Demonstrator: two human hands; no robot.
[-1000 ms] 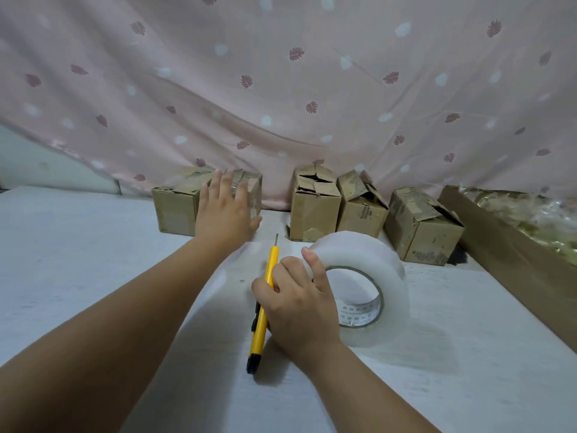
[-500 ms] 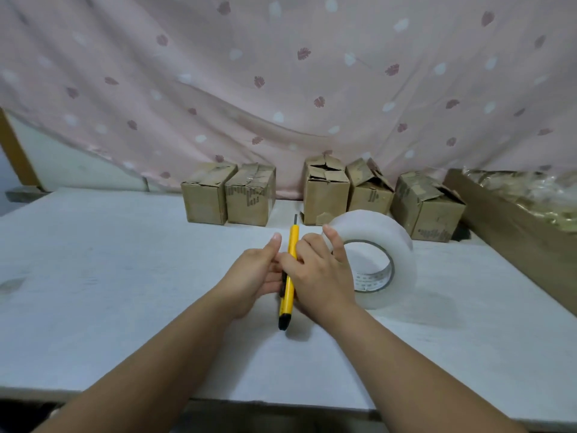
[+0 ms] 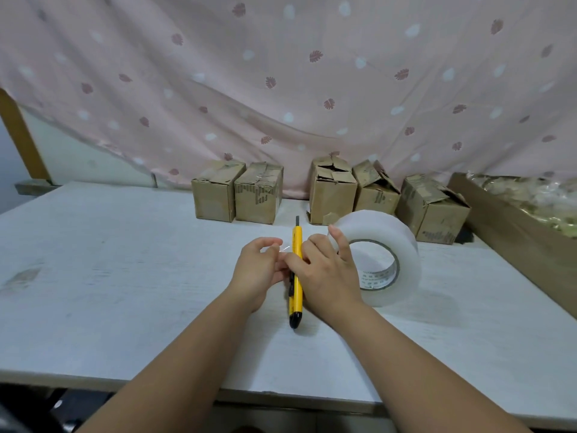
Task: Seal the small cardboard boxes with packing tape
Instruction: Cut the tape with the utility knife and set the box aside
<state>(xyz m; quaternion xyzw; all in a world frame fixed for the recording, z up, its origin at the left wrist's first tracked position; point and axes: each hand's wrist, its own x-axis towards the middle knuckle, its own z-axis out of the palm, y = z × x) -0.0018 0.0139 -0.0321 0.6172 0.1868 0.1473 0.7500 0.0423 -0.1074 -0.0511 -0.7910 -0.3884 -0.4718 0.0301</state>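
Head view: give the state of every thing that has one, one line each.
Tape roll, standing on edge, touched by right hand.
Utility knife, blade tip out, gripped by right hand.
Left hand, fingers curled beside knife; grip unclear.
Two left boxes, flaps shut.
Three right boxes, flaps loose.
Long carton, open-topped.
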